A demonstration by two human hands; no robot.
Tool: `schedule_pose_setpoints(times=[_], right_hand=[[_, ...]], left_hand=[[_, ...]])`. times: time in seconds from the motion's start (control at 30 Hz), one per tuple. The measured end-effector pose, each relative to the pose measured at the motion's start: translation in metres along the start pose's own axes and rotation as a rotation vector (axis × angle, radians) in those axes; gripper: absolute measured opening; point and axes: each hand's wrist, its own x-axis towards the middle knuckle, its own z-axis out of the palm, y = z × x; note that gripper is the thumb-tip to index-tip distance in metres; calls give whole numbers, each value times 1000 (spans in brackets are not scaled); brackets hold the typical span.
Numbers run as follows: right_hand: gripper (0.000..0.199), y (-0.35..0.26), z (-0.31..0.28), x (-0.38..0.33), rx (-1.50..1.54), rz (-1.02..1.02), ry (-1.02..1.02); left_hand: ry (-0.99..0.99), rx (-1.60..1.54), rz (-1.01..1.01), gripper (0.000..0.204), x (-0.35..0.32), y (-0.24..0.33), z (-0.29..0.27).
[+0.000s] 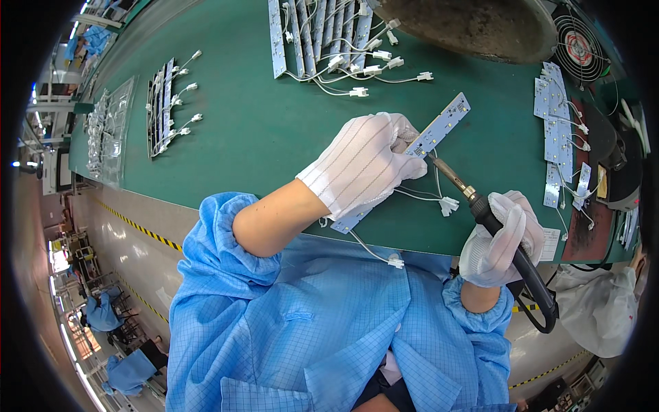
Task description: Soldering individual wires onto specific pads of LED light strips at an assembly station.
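Observation:
My left hand (371, 161), in a white striped glove, grips a narrow LED circuit board (443, 127) that slants up to the right. A soldering iron (487, 214) with a black handle is held in my gloved right hand (504, 237). Its metal tip meets or nearly meets the board's lower edge, close to my left fingertips; contact is hard to tell. Beside the tip, thin white wires lead to a white connector (448, 205). Under my left wrist shows a board section (353, 218); whether it belongs to the same board is hidden. Another white connector (396, 263) hangs over the table edge.
On the green table (226, 130), several wired LED boards (319, 38) lie at the back, others (161, 110) at left near clear plastic packaging (117, 130). More boards (559, 130) lie at right, by a round fan (578, 48). A dark metal hood (480, 27) overhangs the back.

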Motion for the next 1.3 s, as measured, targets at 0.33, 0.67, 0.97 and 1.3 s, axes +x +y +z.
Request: schedule_pose_setpoints(times=[0.33, 0.67, 0.97, 1.3], right_hand=[[24, -1, 2, 3, -20, -49, -71], [26, -5, 2, -3, -501, 35, 48], [21, -10, 4, 4, -663, 75, 125], [28, -3, 5, 0, -234, -36, 73]], left_hand=[[-9, -40, -52, 27, 0, -2, 2], [-317, 471, -245, 51, -1, 26, -35], [-44, 68, -45, 39, 15, 7, -3], [14, 152, 220, 19, 5, -4, 11]])
